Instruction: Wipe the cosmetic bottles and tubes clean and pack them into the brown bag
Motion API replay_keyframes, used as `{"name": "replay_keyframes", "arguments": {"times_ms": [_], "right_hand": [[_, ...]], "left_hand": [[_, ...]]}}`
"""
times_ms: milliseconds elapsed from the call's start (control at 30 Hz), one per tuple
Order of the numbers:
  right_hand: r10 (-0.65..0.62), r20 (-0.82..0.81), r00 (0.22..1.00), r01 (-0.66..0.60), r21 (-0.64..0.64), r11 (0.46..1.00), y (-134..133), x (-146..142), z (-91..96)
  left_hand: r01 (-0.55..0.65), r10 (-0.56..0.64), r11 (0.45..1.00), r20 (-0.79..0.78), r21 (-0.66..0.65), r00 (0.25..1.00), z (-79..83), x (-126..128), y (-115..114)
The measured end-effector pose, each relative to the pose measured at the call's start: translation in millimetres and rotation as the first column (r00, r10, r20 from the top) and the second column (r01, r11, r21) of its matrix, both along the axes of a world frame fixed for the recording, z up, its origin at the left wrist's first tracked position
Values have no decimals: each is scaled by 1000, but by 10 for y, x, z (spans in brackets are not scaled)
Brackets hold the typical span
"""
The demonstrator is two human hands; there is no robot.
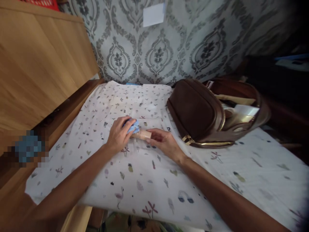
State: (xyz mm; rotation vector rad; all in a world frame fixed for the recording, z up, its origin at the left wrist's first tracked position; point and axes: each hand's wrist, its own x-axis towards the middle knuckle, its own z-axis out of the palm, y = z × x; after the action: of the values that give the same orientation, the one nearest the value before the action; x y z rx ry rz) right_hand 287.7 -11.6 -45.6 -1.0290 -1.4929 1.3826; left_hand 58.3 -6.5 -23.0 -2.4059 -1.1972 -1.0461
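Note:
My left hand (118, 132) is closed round a crumpled blue cloth (134, 126), which it presses to one end of a small beige tube-shaped container (143, 134). The fingers of my right hand (164, 141) pinch the other end of this container. It lies nearly level, just above the patterned white cloth. What is printed on it is too small to read, and its left end is hidden by the blue cloth and my fingers.
A brown leather bag (195, 109) lies unzipped at the right, with papers and other items inside. The white printed cloth (145, 174) covers the table. A wooden panel (43, 61) stands at the left. Patterned wallpaper (159, 58) with a white switch plate (153, 14) is behind.

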Motion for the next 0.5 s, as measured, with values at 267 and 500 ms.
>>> {"name": "replay_keyframes", "arguments": {"times_ms": [267,500], "right_hand": [[-37,-2,999,37,137,990,-45,-22,-35],[-16,-5,1000,16,104,994,-28,-30,-51]], "left_hand": [[138,-154,986,-181,-94,971,27,143,-58],[114,-141,984,-201,-139,969,79,96,-60]]}}
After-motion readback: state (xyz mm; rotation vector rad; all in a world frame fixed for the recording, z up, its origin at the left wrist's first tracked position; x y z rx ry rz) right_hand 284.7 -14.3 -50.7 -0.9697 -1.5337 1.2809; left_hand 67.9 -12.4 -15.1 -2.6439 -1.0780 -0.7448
